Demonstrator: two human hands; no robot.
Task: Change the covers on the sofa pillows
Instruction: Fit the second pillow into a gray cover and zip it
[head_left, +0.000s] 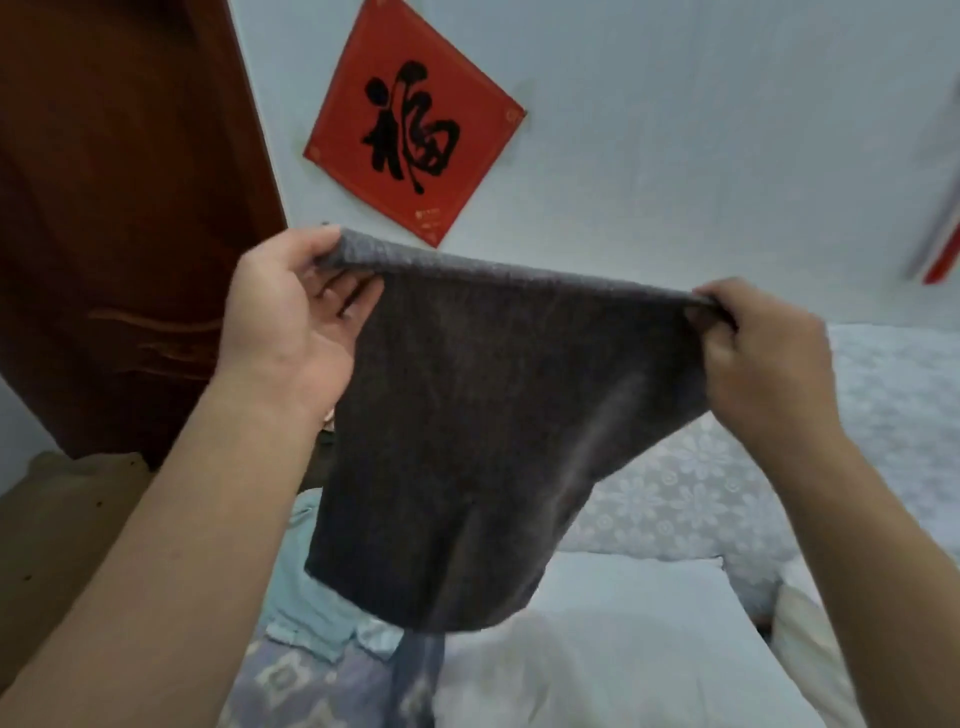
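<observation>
From the head camera, both hands are raised in front of the wall, stretching a dark grey pillow cover between them by its upper edge. The left hand has its palm turned toward the camera; its thumb lies over the top left corner of the cover while the fingers are tucked behind the cloth, so that corner is pinched between thumb and fingers. The right hand is curled, its fingers bunched tightly on the top right corner of the cover, which is gathered into a small fold there. The upper hem runs taut from the left fingers to the right fingers, and the rest of the cover hangs limp below them.

Beneath the hanging cloth lies a white pillow, under and nearer the right fingers. Below the left fingers lie a pale teal cloth and a blue patterned fabric. A white lace-patterned covering spreads behind, below the right fingers. Above the cover, between the two hands, a red diamond paper with a black character hangs on the wall. A dark brown door stands left of the left fingers.
</observation>
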